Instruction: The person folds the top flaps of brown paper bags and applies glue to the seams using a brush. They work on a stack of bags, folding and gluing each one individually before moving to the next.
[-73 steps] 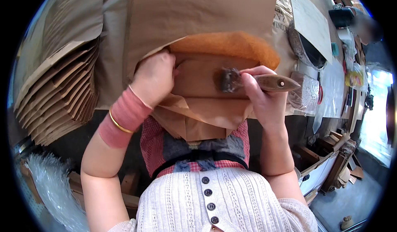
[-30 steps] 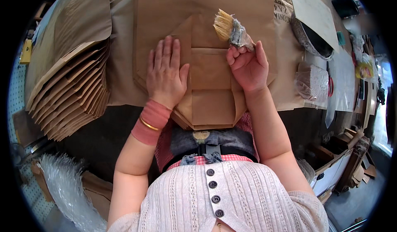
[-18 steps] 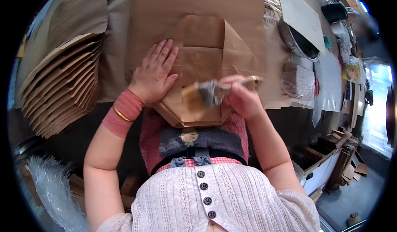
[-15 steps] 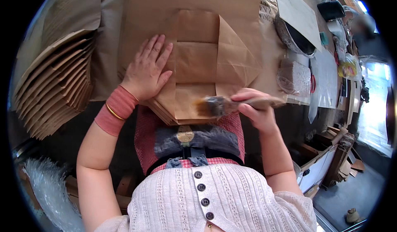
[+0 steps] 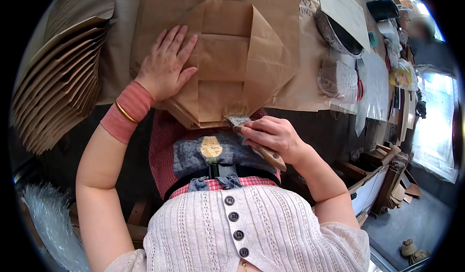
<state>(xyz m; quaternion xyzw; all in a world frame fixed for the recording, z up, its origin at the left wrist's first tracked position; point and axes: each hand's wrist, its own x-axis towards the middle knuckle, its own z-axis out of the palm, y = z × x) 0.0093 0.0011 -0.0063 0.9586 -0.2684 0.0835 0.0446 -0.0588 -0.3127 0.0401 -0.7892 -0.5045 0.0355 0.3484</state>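
A brown paper bag (image 5: pixel 223 58) lies in front of me with its bottom folded out into a pointed, many-sided shape, on top of a stack of similar bags. My left hand (image 5: pixel 167 63) rests flat on the paper at the left of the folded part, fingers spread. In my right hand (image 5: pixel 278 138) is a paint brush (image 5: pixel 269 156) with a wooden handle, gripped near its metal band. Its bristles (image 5: pixel 236 109) touch the near flap of the bag, close to the front edge.
At the left, a fanned stack of brown paper bags (image 5: pixel 63 83) hangs over the table edge. To the right lie a dark bowl-like container (image 5: pixel 339 34) under a pale board (image 5: pixel 343 10), a plastic-wrapped bundle (image 5: pixel 338 80) and red-handled scissors (image 5: pixel 360 89). A person (image 5: pixel 424 34) is far off at the right.
The brush has moved toward me and turned, so its handle now points down to the right. My right hand came nearer with it. My left hand stays flat on the paper.
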